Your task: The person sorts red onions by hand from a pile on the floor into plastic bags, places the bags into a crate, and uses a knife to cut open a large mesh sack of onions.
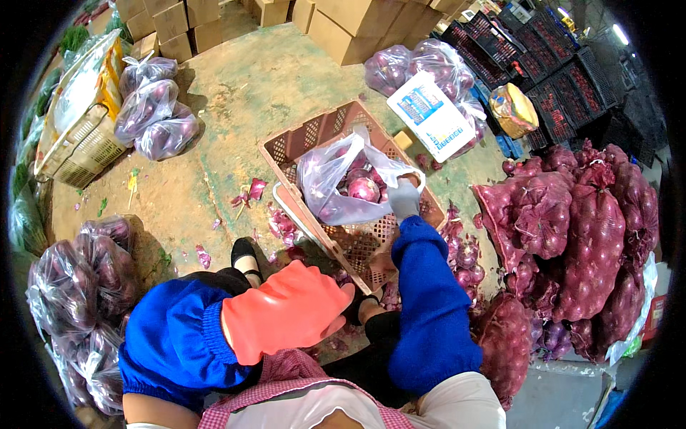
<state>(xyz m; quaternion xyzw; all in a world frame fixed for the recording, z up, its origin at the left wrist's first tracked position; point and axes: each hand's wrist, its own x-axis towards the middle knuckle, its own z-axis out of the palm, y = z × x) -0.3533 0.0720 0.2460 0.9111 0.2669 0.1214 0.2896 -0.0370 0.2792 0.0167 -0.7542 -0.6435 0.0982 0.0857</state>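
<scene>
My right hand [404, 198], in a grey glove, grips the edge of a translucent plastic bag [324, 179] by its handle. The bag gapes, and several red onions [363, 190] show inside it. It sits in a brown perforated plastic crate [278, 153], whose near end shows a bare lattice floor. A pale metal edge [292, 206] shows under the crate's left side. My left hand [292, 311], in a coral rubber glove, hovers before my lap, near the crate's closest corner. Its fingers are partly curled and turned away, so whether they hold anything is hidden.
Mesh sacks of red onions [592, 236] are heaped at right, with loose onions [466, 257] beside the crate. Tied onion bags stand left [86, 279], upper left [161, 115] and behind a white keypad panel [429, 115]. Cardboard boxes [348, 27] line the back. Onion skins [281, 225] litter the floor.
</scene>
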